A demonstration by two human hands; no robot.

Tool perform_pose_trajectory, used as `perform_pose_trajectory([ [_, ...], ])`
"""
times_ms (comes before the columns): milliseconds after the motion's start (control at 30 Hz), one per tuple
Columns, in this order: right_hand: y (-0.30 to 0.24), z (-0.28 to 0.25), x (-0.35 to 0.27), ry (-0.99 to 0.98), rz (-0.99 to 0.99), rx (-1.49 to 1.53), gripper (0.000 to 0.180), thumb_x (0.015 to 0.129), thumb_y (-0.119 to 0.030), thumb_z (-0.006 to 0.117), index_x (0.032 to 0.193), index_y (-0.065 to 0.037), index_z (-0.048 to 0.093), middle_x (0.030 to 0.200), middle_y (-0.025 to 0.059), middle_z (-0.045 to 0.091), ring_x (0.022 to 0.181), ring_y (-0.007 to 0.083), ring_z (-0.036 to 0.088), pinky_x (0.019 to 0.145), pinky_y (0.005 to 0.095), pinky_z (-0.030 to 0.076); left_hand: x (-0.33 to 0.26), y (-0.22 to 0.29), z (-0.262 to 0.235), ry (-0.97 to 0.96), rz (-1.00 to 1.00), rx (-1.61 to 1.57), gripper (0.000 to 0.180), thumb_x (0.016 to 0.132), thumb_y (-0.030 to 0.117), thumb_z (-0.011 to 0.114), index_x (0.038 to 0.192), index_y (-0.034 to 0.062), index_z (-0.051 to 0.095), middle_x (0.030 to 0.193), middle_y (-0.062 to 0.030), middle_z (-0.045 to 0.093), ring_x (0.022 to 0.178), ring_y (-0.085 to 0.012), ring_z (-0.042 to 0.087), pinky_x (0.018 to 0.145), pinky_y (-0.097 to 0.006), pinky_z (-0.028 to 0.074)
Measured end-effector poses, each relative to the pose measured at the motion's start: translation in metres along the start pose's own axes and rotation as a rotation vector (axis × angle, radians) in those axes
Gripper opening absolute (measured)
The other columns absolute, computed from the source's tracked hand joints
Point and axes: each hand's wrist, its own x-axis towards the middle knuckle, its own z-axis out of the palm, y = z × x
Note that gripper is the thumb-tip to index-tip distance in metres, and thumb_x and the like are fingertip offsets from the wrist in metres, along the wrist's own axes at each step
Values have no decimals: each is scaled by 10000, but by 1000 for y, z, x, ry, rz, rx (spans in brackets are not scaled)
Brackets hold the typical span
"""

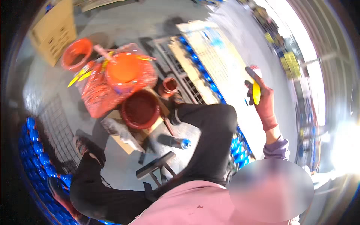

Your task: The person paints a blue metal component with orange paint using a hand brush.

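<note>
Out to the right, my right hand (265,99) wears a red glove with dark fingers, closed around the yellow handle of a paintbrush (256,92). The brush's reddish head points away from me, above a long strip of cardboard (221,56). At the lower left, what looks like my left hand (62,197), also in a red and dark glove, hangs beside rows of shiny blue parts (35,150). Its fingers are too dark and blurred to read. Between my knees stands a basin of dark red paint (140,109). Beyond it an orange tub (123,68) rests on red-stained plastic sheeting (99,99).
An orange bucket (77,54) and yellow-handled tools (79,77) lie beyond the sheeting. Near my foot are a small red pot (169,85) and a blue-topped can (184,143). More blue parts (240,150) line the cardboard's edge. A carton (54,30) stands far left.
</note>
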Motion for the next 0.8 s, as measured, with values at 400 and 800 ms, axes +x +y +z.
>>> perform_pose_trajectory([
  [400, 251, 81, -290, -613, 144, -491, 254, 799, -102, 557, 1042, -172, 574, 803, 130, 593, 647, 304, 631, 528, 427, 493, -5, 211, 68, -270, 570, 294, 472, 926, 196, 484, 1319, -60, 425, 1309, -157, 500, 1198, -254, 486, 1013, -367, 384],
  [800, 301, 171, -334, -657, 301, -169, 188, 927, -232, 460, 1043, -113, 547, 699, 179, 576, 649, 349, 610, 559, 452, 474, -98, 283, 147, -512, 191, -326, 389, 969, 151, 417, 1314, -26, 439, 1300, -137, 506, 1172, -207, 513, 1031, -350, 394],
])
